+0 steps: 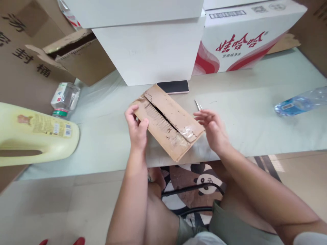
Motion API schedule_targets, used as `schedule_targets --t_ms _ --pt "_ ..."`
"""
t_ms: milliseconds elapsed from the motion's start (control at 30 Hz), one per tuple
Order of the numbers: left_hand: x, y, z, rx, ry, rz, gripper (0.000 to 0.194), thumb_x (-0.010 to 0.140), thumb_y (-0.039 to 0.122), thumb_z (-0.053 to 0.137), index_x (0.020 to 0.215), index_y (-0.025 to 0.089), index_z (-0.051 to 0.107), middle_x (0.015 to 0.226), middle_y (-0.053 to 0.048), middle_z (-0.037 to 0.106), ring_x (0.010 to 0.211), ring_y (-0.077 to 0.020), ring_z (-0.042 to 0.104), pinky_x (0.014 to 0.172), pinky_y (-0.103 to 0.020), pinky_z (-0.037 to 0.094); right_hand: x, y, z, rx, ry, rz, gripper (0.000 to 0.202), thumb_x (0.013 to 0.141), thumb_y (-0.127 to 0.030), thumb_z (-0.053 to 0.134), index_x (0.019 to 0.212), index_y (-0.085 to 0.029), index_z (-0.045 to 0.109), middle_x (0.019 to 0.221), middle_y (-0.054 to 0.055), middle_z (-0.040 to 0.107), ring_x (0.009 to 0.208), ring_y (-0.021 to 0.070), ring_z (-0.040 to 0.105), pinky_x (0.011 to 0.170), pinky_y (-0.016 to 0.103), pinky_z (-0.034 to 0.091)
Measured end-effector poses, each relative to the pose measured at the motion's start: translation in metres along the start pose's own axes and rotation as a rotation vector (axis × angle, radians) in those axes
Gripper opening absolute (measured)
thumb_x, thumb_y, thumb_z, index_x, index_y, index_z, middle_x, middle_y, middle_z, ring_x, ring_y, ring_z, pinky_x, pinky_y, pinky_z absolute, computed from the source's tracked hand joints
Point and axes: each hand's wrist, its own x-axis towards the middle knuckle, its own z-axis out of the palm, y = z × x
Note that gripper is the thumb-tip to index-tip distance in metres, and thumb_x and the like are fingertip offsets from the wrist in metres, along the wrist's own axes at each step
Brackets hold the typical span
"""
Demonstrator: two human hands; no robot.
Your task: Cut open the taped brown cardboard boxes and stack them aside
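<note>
A small brown cardboard box (pixel 176 112) is tilted over the table's front edge. A dark, torn slit runs along its top, and clear tape clings near its right end. My left hand (pixel 137 127) grips the box's left corner, thumb on top and fingers round the side. My right hand (pixel 213 129) is beside the box's right end, fingers loosely stretched and apart. Just past those fingertips lies a slim, pointed metal tool (pixel 198 105), its rear part hidden by the fingers. Whether they touch it, I cannot tell.
Behind the box, a phone (pixel 176 86) lies against a white carton (pixel 153 51). A red-and-white carton (pixel 237 44) stands back right. A plastic bottle (pixel 296 103) lies at right. Leftward are a clear bottle (pixel 66 97), a yellow jug (pixel 51 136) and an opened brown carton (pixel 87 61).
</note>
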Motion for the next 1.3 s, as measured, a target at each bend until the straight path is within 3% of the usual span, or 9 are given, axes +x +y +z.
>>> schedule_targets --t_ms 100,267,367,467,600,733,833,1000,1300 --pt "-0.001 -0.001 -0.002 0.012 0.010 0.004 0.063 0.075 0.066 0.071 0.121 0.029 0.049 0.113 -0.005 0.054 0.107 -0.0235 0.057 0.094 -0.039 0.050 0.012 0.008 -0.020 -0.392 0.170 0.198 0.037 0.089 -0.047 0.049 0.118 -0.024 0.057 0.107 0.009 0.068 0.083 0.0223 0.065 0.074 0.038 0.052" --pt "-0.002 0.000 0.000 0.014 0.033 -0.002 0.064 0.074 0.067 0.071 0.121 0.028 0.050 0.116 -0.006 0.055 0.105 -0.0230 0.058 0.092 -0.039 0.051 0.024 0.016 -0.035 -0.900 -0.072 0.417 0.062 0.077 -0.037 0.060 0.135 -0.018 0.054 0.098 0.011 0.071 0.082 0.0286 0.064 0.069 0.038 0.045" --pt "-0.002 0.001 0.002 0.020 0.043 -0.001 0.064 0.073 0.068 0.071 0.119 0.028 0.051 0.118 -0.006 0.055 0.105 -0.0231 0.058 0.092 -0.039 0.051 0.024 0.012 -0.034 -0.769 -0.095 0.451 0.065 0.076 -0.028 0.053 0.141 -0.021 0.051 0.076 0.004 0.068 0.073 0.0259 0.063 0.067 0.037 0.045" --pt "-0.002 0.002 0.003 0.032 0.048 -0.003 0.063 0.074 0.068 0.070 0.119 0.028 0.051 0.121 -0.007 0.055 0.108 -0.0241 0.058 0.093 -0.039 0.051 0.021 0.007 -0.032 -0.276 -0.048 0.463 0.054 0.075 -0.025 0.045 0.126 -0.024 0.060 0.066 0.000 0.063 0.060 0.0209 0.060 0.059 0.034 0.046" --pt "-0.004 0.004 0.004 0.049 0.057 -0.040 0.060 0.075 0.065 0.069 0.119 0.027 0.052 0.125 -0.008 0.056 0.112 -0.0254 0.058 0.090 -0.038 0.052 0.012 -0.002 -0.030 0.240 -0.021 0.178 0.036 0.073 -0.027 0.046 0.105 -0.023 0.063 0.075 0.002 0.069 0.066 0.0198 0.067 0.057 0.034 0.052" --pt "-0.005 0.007 0.006 0.102 0.068 -0.059 0.052 0.079 0.056 0.067 0.120 0.028 0.052 0.129 -0.008 0.055 0.118 -0.0266 0.057 0.094 -0.039 0.051 0.001 -0.024 -0.027 0.240 0.126 -0.061 0.031 0.081 -0.022 0.064 0.111 -0.027 0.059 0.082 0.000 0.074 0.071 0.0167 0.072 0.059 0.029 0.054" --pt "-0.005 0.008 0.007 0.139 0.081 -0.059 0.049 0.081 0.053 0.064 0.121 0.028 0.052 0.131 -0.008 0.055 0.121 -0.0272 0.056 0.095 -0.040 0.050 -0.009 -0.046 -0.024 0.223 0.217 -0.184 0.015 0.088 -0.029 0.068 0.097 -0.028 0.056 0.061 -0.007 0.064 0.048 0.0120 0.062 0.044 0.023 0.046" --pt "-0.004 0.006 0.009 0.143 0.059 -0.002 0.050 0.083 0.055 0.062 0.123 0.027 0.050 0.132 -0.009 0.053 0.120 -0.0274 0.056 0.093 -0.039 0.051 -0.034 -0.068 -0.017 0.205 0.028 -0.376 0.027 0.101 -0.047 0.048 0.104 -0.025 0.063 0.058 -0.004 0.060 0.040 0.0127 0.053 0.035 0.025 0.039" --pt "-0.003 0.001 0.010 0.153 0.080 0.020 0.052 0.082 0.059 0.061 0.122 0.028 0.050 0.128 -0.008 0.054 0.118 -0.0268 0.055 0.093 -0.040 0.050 -0.039 -0.080 -0.017 -0.200 -0.253 -0.547 0.031 0.102 -0.035 0.038 0.107 -0.021 0.065 0.057 -0.001 0.055 0.045 0.0141 0.053 0.045 0.028 0.042"
